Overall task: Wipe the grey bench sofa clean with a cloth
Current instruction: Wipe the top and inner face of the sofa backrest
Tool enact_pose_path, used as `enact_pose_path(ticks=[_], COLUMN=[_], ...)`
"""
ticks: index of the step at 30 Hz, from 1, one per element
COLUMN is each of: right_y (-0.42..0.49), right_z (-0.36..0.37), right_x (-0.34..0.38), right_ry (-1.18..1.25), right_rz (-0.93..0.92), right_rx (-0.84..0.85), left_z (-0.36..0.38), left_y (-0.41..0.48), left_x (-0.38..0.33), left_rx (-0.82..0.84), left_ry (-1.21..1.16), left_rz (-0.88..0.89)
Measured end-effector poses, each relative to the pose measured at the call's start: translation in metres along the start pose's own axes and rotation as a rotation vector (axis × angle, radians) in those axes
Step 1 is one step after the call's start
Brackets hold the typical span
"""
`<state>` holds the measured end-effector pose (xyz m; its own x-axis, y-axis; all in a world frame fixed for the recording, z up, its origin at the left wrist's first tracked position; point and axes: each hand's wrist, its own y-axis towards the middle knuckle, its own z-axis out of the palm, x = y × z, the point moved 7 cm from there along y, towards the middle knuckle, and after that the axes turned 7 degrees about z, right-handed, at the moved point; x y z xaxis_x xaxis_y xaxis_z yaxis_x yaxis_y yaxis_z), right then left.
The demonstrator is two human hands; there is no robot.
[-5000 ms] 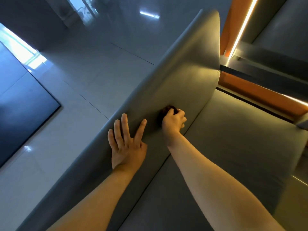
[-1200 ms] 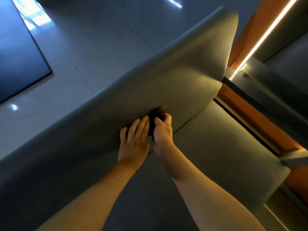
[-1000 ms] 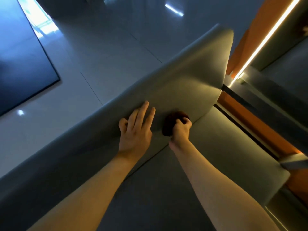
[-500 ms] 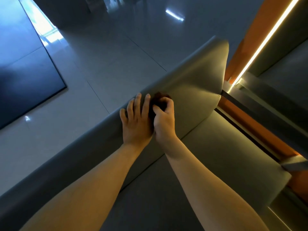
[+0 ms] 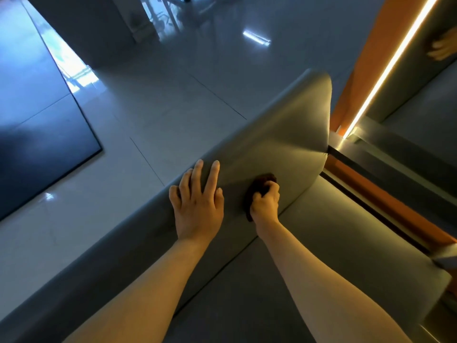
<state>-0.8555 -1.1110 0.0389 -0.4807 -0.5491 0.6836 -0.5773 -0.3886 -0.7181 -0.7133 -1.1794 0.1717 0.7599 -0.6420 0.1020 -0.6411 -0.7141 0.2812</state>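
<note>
The grey bench sofa (image 5: 279,134) runs diagonally through the view, its backrest rising at the middle and its seat (image 5: 341,243) spreading to the lower right. My right hand (image 5: 265,204) grips a bunched dark brown cloth (image 5: 258,188) and presses it against the backrest's face, just above the seam with the seat. My left hand (image 5: 197,199) lies flat beside it on the backrest, fingers straight and reaching over the top edge. Most of the cloth is hidden under my right fingers.
Glossy pale floor tiles (image 5: 153,100) lie beyond the backrest, with a dark panel (image 5: 37,144) at the left. An orange wall with a lit strip (image 5: 378,78) and a dark ledge (image 5: 385,184) border the sofa on the right.
My right hand has slid the cloth from the backrest's top edge down and right toward the seat seam. My left hand stayed flat on the backrest, its fingers spreading slightly.
</note>
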Motion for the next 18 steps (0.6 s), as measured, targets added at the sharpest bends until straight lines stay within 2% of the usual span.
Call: enact_pose_path(ticks=[2,6,8,10,12,16,18], right_y=[-0.005,-0.042,-0.054,-0.046,-0.015,0.057,0.073], right_z=[0.001,-0.002,-0.001,-0.003,-0.008,-0.028,-0.037], right_x=[0.012,0.076,0.096,0.092,0.068,0.002,-0.018], right_ry=[0.06,0.111,0.074,0.043,0.037,0.109,0.184], right_rz=[-0.048,-0.459,-0.622,-0.671,-0.547,0.036,0.277], right_rx=[0.049,0.044,0.023,-0.028,-0.093,-0.127,-0.081], left_z=[-0.002,-0.005,-0.01,-0.008,0.003,0.026,0.028], left_y=[0.002,0.008,0.023,0.04,0.049,0.044,0.045], left_x=[-0.002,-0.004,-0.01,-0.03,-0.051,-0.056,-0.053], left_rx=[0.015,0.043,0.017,0.0,0.007,0.002,-0.009], left_ry=[-0.005,-0.008,-0.01,-0.014,0.006,0.133,0.147], left_rz=[-0.024,-0.05,-0.008,0.084,0.141,0.166,0.167])
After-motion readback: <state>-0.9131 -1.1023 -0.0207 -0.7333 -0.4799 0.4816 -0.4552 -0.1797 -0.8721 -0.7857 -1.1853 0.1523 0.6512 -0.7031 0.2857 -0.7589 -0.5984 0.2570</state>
